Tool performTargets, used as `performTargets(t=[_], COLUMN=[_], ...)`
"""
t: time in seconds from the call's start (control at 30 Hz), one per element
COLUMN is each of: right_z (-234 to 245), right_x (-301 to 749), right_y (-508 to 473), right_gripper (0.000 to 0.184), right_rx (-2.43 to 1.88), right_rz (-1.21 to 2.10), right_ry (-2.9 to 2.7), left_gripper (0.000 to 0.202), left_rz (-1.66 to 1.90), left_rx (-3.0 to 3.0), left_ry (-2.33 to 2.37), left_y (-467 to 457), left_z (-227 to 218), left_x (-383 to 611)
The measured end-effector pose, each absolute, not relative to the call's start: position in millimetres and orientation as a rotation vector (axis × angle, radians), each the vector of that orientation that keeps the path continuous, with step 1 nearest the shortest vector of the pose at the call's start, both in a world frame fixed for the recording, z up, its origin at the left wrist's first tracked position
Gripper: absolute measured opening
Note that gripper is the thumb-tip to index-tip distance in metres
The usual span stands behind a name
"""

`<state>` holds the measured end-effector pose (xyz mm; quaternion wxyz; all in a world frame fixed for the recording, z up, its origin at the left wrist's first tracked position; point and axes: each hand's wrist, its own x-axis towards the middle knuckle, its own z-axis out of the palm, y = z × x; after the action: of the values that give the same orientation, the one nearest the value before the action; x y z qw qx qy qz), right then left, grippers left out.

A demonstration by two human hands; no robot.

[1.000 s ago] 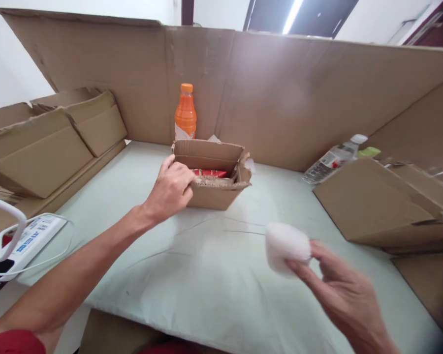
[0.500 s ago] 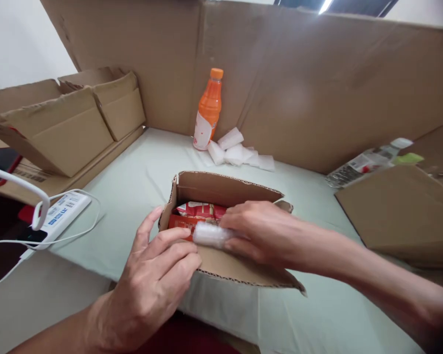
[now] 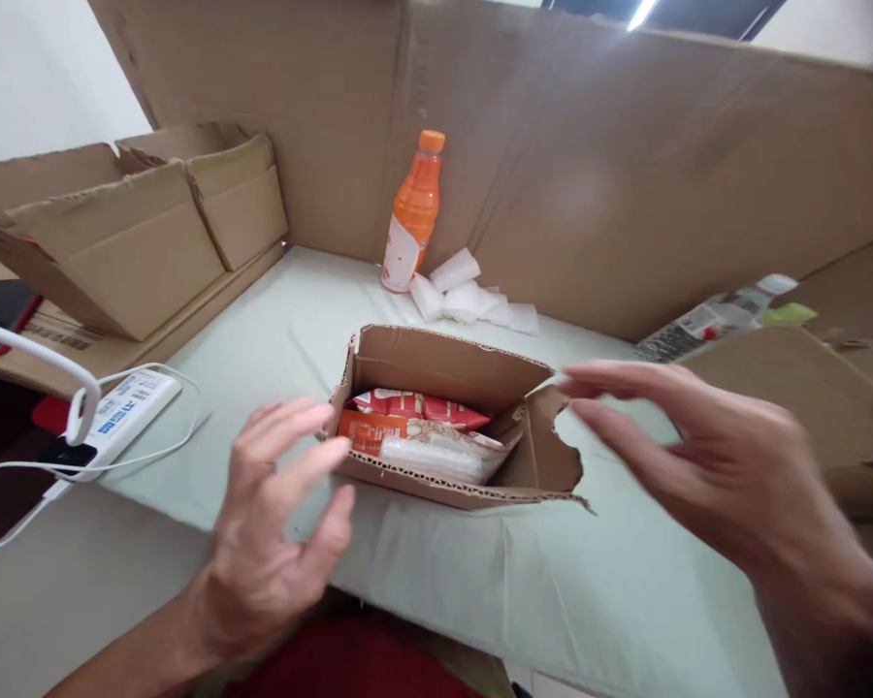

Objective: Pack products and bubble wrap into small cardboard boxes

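An open-topped cardboard box (image 3: 451, 354) stands near the table's front edge. Inside it lie a red packet (image 3: 429, 407), an orange packet (image 3: 378, 433) and, along the front wall, a white bubble-wrap bundle (image 3: 436, 460). Beside the box's left end is my left hand (image 3: 273, 523), fingers spread and holding nothing. My right hand (image 3: 727, 465) is at the right end, thumb and fingers apart, the tips close to the torn right flap (image 3: 557, 436). Whether those fingertips touch the flap I cannot tell.
An orange drink bottle (image 3: 414, 208) stands at the back beside several white foam pieces (image 3: 469, 296). Cardboard bins (image 3: 127, 252), a white power strip (image 3: 135, 407) and cables are on the left. On the right, a clear bottle (image 3: 720, 315) leans behind a cardboard piece (image 3: 786, 388).
My right hand has let go of the bubble-wrap bundle, which now lies in the box, and moved right. My left hand has come off the box's front wall, which now stands more upright.
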<state>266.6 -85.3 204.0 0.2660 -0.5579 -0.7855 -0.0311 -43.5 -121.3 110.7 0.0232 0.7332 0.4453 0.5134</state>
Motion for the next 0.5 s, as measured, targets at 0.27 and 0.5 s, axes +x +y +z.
performTargets(t=[0.27,0.5], right_z=[67,52], right_x=[287,285], right_y=[-139,-82], right_gripper=[0.037,0.052], right_rx=[-1.684,-1.579], right_rz=[0.551,0.787], right_ry=[-1.867,-1.584], left_gripper=[0.061,0.057], left_rz=[1.172,1.254], left_rx=[1.555,1.364], left_ry=[1.423,1.279], left_y=[-117,-83], left_z=[22,31], left_x=[-53,10])
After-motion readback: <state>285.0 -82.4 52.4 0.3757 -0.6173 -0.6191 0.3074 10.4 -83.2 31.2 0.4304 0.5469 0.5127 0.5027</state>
